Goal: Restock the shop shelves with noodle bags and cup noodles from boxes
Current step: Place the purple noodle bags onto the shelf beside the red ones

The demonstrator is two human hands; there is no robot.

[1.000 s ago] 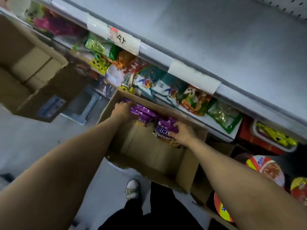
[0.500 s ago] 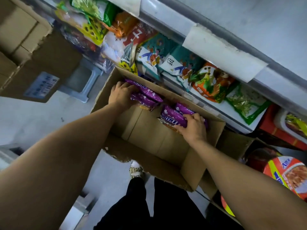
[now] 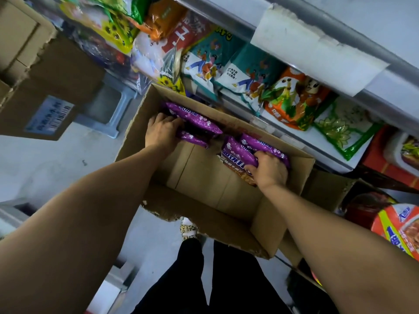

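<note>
**Shop aisle restock tips**

Grey metal shelf (image 3: 385, 23) above, open brown cardboard box (image 3: 267, 223) below. Person's left hand (image 3: 162, 132) grips purple plastic noodle bags (image 3: 195, 117) at its far wall; right hand (image 3: 269, 171) clutches another purple bundle (image 3: 238, 150). Should squeeze lightly, lift straight up past the flaps.

Grey plastic stool (image 3: 108, 109) on the floor (image 3: 45, 168), leopard-print shoe (image 3: 188, 230) (toe only), black trousers (image 3: 192, 279), blank white paper tag (image 3: 317, 48)

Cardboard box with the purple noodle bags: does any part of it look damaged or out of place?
Yes. The cardboard box has a torn, ragged near-left edge, as if ripped open. The purple noodle bags inside look intact.
</note>
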